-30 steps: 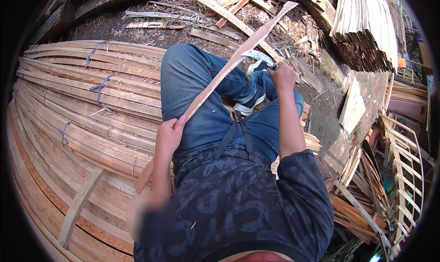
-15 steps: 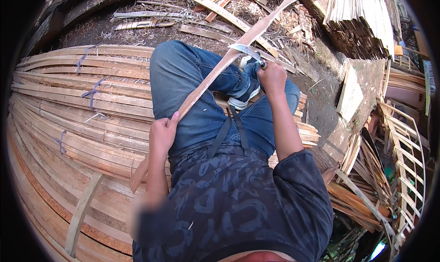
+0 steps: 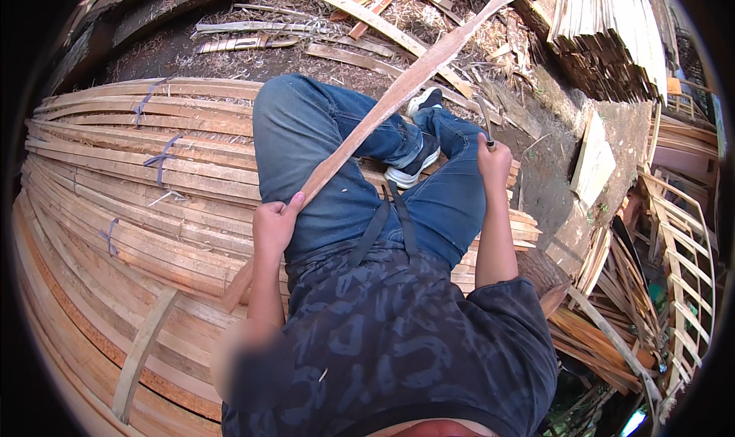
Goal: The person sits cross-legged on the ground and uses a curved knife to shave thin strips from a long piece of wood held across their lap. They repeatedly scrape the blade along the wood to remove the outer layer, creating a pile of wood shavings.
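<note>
Head view. The largest item noted is a layered stack of long wooden planks (image 3: 203,234), by which the area to the left of the left hand (image 3: 274,224) and its fingers is filled. Below and between both sets of fingers, a dark patterned T-shirt (image 3: 383,330) is seen; blue jeans (image 3: 306,150) are worn, the legs bent ahead of the fingers. Well beyond the fingers of the right hand (image 3: 494,165), up and to the right, a stack of thin pale boards (image 3: 609,24) is observed. Farther right of those fingers, a slatted wooden frame (image 3: 664,234) is seen.

A long shaped wooden strip (image 3: 406,89) is grasped near its lower part by the left fingers, thumb laid on its face. From these fingers it is slanted up and rightward across the left leg, its flared far end raised beyond and well apart from the right fingers. A pale slab (image 3: 593,161) lies to the right of the right fingers. A dark shoe (image 3: 413,161) with a white sole is seen left of them.

The right fingers are clenched round the handle of a curved-blade knife (image 3: 486,119); its blade is pointed away from them, apart from the strip. Purple ties (image 3: 159,161) are wrapped on planks up-left of the left fingers.
</note>
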A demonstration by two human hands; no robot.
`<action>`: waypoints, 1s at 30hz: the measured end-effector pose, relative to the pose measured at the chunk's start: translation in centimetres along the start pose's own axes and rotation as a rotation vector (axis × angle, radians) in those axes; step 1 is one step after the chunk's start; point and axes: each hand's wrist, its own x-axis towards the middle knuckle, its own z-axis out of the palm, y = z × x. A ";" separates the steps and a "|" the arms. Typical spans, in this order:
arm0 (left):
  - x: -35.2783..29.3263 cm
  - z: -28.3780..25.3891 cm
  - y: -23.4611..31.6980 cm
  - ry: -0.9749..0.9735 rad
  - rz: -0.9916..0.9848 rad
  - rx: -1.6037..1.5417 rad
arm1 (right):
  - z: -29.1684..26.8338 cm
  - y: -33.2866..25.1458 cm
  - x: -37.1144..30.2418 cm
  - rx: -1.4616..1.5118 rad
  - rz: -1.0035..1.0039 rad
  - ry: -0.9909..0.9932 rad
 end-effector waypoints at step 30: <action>1.1 -0.7 1.5 -0.222 0.073 0.154 | 4.2 -4.3 -10.9 0.165 -0.416 -0.358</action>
